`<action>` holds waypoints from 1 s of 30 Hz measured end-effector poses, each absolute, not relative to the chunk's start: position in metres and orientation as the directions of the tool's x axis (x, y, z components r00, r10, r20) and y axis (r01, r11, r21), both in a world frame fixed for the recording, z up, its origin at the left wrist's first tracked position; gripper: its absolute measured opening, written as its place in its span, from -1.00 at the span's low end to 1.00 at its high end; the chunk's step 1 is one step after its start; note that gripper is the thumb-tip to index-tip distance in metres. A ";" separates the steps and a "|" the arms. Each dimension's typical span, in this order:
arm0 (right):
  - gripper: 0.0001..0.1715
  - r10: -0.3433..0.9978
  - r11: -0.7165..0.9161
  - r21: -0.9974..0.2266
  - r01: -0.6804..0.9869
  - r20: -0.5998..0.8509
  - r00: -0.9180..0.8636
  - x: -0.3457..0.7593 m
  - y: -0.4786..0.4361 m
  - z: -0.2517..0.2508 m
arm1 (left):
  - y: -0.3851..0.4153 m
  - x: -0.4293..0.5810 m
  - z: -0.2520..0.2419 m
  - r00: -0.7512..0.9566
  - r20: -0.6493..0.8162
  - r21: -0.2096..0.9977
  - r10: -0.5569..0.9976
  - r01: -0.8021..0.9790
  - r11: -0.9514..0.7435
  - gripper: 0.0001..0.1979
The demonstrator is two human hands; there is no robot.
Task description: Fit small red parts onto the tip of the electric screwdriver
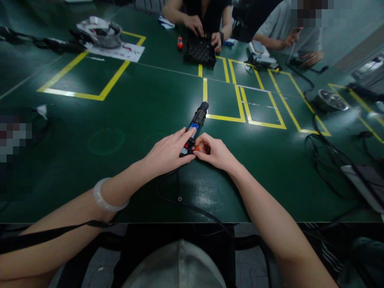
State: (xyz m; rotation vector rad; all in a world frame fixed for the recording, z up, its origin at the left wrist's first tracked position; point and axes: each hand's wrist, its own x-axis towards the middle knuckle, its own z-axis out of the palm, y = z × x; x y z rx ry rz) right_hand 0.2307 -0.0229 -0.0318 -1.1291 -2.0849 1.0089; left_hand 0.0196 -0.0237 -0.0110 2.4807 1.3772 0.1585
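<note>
A black tube-shaped device (199, 116) with a blue and silver middle lies slantwise on the green table, its dark far end pointing away from me. Its near end shows small red and grey parts, like an opened housing. Across this near half lies my left hand (168, 151), holding the device between its fingers and thumb. My right hand (216, 151) is closed in a pinch at the near end, on a small orange part (197, 148). The fingers hide much of that part. A black cord (192, 207) runs over the table below my hands.
Yellow tape rectangles (225, 118) mark the green table (135, 116). Across it, a person's hands (196, 26) work at a black tray (200, 60), near a small red object (180, 43). At left is a clear bowl (103, 36); at right, a metal bowl (330, 100) and tangled cables (322, 160).
</note>
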 end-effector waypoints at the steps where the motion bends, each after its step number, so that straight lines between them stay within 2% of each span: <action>1: -0.79 0.865 0.361 -0.818 0.448 0.114 -0.488 0.231 -0.023 -0.032 | -0.024 0.020 -0.011 0.534 -0.049 0.308 0.844 0.812 -0.495 -0.16; 14: -0.78 0.847 0.380 -0.783 0.493 0.079 -0.526 0.233 -0.022 -0.031 | -0.023 0.018 -0.013 0.551 -0.037 0.301 0.834 0.802 -0.517 -0.19; 23: -0.77 0.846 0.397 -0.771 0.498 0.096 -0.525 0.233 -0.023 -0.031 | -0.022 0.016 -0.016 0.538 -0.027 0.356 0.842 0.793 -0.495 -0.20; 27: -0.79 0.844 0.406 -0.775 0.484 0.115 -0.523 0.233 -0.023 -0.030 | -0.022 0.016 -0.014 0.531 0.000 0.453 0.847 0.755 -0.474 -0.33; 30: -0.80 0.850 0.419 -0.759 0.498 0.135 -0.509 0.233 -0.024 -0.029 | -0.023 0.017 -0.011 0.538 0.087 0.522 0.839 0.692 -0.498 -0.55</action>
